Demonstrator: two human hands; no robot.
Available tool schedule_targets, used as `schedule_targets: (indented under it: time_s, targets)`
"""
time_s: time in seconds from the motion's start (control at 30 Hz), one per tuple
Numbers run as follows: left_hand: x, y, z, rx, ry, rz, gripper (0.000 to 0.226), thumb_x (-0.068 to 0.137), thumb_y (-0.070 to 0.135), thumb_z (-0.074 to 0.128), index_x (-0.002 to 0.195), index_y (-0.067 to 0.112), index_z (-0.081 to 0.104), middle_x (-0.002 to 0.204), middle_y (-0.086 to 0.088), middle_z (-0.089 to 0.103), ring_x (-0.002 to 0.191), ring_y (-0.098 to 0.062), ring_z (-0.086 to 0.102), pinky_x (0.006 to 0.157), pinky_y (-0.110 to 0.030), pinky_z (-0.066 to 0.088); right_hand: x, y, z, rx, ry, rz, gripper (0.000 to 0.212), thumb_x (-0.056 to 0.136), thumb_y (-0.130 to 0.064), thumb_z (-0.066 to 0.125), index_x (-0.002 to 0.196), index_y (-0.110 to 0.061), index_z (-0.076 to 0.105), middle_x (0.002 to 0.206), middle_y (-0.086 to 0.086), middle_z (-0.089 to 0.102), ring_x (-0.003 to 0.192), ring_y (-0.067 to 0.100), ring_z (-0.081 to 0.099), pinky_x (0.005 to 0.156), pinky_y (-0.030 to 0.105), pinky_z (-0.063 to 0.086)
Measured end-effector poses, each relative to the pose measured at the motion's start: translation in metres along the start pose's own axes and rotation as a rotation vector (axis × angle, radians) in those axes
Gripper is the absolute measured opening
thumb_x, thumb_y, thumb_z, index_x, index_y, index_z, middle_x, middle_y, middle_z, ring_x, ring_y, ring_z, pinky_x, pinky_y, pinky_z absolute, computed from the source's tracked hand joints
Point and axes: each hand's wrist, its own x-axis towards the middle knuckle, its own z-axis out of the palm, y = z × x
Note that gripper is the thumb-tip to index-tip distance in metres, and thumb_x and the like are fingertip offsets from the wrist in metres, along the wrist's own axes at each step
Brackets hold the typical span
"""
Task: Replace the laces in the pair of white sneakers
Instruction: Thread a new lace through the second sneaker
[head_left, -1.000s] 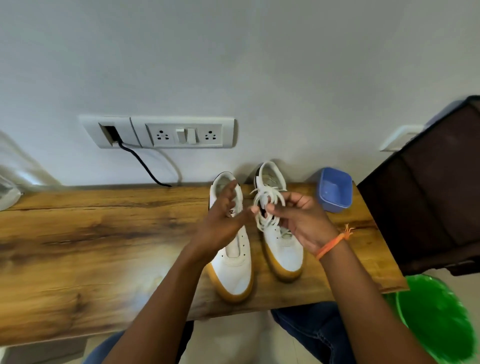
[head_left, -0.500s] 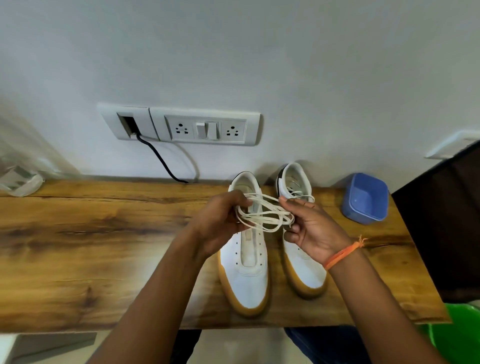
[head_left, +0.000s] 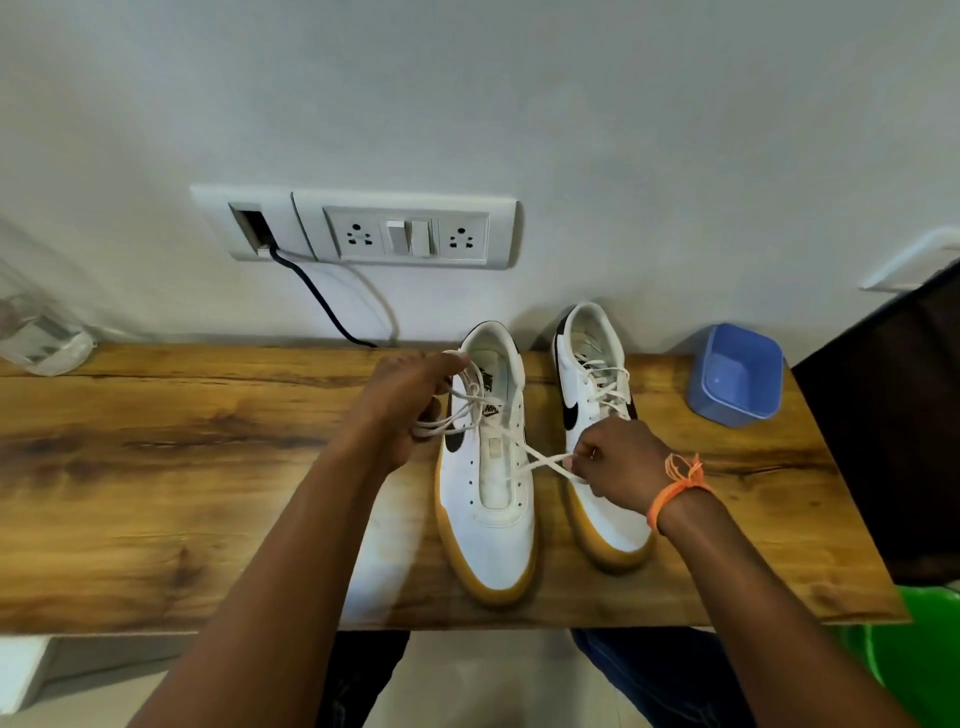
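Two white sneakers with tan soles stand side by side on the wooden shelf, toes toward me. The left sneaker has bare eyelets and no lace through them. The right sneaker is laced. A loose white lace hangs in loops over the left sneaker. My left hand grips the bundle of loops at the shoe's left side. My right hand pinches the lace's two crossing ends between the shoes, partly covering the right sneaker.
A blue plastic tub sits at the shelf's right end by the wall. A socket panel with a black cable is on the wall behind. A dark object stands at right, a green bin below it, and a clear item at far left.
The hands have drawn apart: my left hand carried the loops leftward, my right hand dropped down and right with the lace ends. The lace is now stretched across the left sneaker.
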Motion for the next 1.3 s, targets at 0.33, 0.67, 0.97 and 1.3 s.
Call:
schedule_targets:
  time_s: [0.33,0.67,0.97,1.3]
  targets:
    - [-0.012,-0.01,0.026,-0.002,-0.382,-0.063,0.021,0.096,0.012,0.059,0.076,0.01,0.057,0.06,-0.005,0.049,0.035,-0.006,0.028,0.033,-0.013,0.023,-0.013,-0.044,-0.004,0.979,-0.067,-0.14,0.015,0.097,-0.019,0.058,0.107,-0.014,0.068,0.089,0.013,0.069,0.07,0.022,0.065,0.054,0.028,0.051]
    - [-0.005,-0.003,-0.001,0.478,-0.404,-0.025,0.037,0.075,0.034,0.081,0.102,0.009,0.074,0.075,0.0,0.066,0.056,-0.01,0.043,0.05,-0.023,0.03,0.001,-0.001,-0.01,0.297,0.282,-0.08,0.018,0.095,-0.015,0.058,0.079,-0.014,0.067,0.072,-0.006,0.068,0.059,0.002,0.06,0.055,0.013,0.04]
    - [-0.002,0.011,-0.035,0.572,-0.294,0.039,0.009,0.085,0.017,0.073,0.086,0.008,0.072,0.054,0.006,0.048,0.052,-0.011,0.035,0.051,-0.023,0.025,0.005,0.014,-0.016,0.224,0.393,0.094,0.017,0.089,-0.017,0.054,0.072,-0.016,0.056,0.068,0.001,0.061,0.067,0.02,0.061,0.057,0.028,0.045]
    - [-0.003,0.016,-0.035,-0.045,-0.279,0.191,0.018,0.099,0.019,0.053,0.1,0.011,0.069,0.061,0.005,0.034,0.049,-0.007,0.026,0.042,-0.018,0.026,0.002,0.004,-0.015,0.347,0.245,-0.056,0.014,0.088,-0.017,0.068,0.076,-0.01,0.073,0.066,-0.002,0.067,0.062,0.008,0.062,0.061,0.024,0.042]
